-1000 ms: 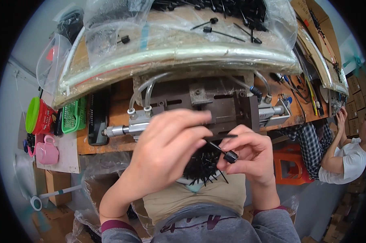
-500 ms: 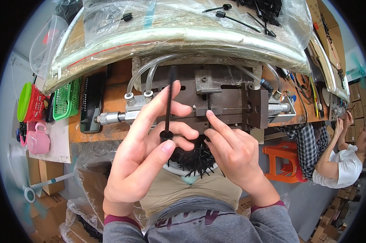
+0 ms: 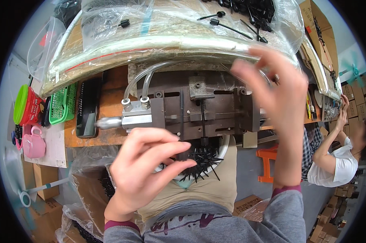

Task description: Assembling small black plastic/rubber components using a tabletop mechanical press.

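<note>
My left hand (image 3: 146, 170) hovers with curled, parted fingers over a white bowl (image 3: 222, 150) of black spiked pins (image 3: 203, 162) on my lap; nothing shows in its grip. My right hand (image 3: 274, 89) is raised, fingers spread, in front of the right end of a dark metal fixture (image 3: 223, 107) on the bench. One black pin (image 3: 202, 121) sits upright in the fixture's middle slot. A second black pin (image 3: 181, 109) stands to its left. A silver air cylinder (image 3: 136, 115) with two clear hoses (image 3: 144, 79) joins the fixture's left side.
Clear plastic bags (image 3: 158, 28) of black parts lie along the bench's far side. A black phone (image 3: 88, 105), green basket (image 3: 62, 106), red tub with a green lid (image 3: 25, 106) and pink mug (image 3: 32, 142) sit left. An orange stool (image 3: 268, 162) and another person (image 3: 336, 162) are right.
My hands have parted. The left let go of the long black pin and dropped toward the bowl. The right lifted up and to the right. A pin now stands in the fixture slot.
</note>
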A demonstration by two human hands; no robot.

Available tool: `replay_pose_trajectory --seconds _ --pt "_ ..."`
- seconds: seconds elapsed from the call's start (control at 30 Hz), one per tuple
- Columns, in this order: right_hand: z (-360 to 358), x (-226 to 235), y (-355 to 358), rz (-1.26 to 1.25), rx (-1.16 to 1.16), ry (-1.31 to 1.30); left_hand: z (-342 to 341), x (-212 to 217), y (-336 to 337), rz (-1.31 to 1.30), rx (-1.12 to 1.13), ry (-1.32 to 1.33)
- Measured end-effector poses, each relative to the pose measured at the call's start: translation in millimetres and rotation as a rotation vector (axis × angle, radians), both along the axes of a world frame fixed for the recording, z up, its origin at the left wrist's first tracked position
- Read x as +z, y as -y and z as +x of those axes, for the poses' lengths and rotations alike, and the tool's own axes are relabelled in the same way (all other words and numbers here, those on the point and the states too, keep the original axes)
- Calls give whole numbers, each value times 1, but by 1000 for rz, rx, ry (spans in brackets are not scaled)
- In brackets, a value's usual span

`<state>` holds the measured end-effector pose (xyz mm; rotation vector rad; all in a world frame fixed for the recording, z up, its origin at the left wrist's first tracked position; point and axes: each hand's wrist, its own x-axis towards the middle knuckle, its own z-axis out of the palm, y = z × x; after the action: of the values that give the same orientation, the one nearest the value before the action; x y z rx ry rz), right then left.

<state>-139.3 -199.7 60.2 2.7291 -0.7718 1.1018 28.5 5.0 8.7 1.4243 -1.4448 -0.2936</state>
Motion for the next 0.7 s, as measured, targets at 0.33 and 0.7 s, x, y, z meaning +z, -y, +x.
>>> replay_pose_trajectory --seconds 0.33,0.7 --pt "57 16 102 149 -395 -347 -42 -45 19 24 38 416" --pt "60 33 123 227 -74 -404 -43 -54 36 -31 82 562"
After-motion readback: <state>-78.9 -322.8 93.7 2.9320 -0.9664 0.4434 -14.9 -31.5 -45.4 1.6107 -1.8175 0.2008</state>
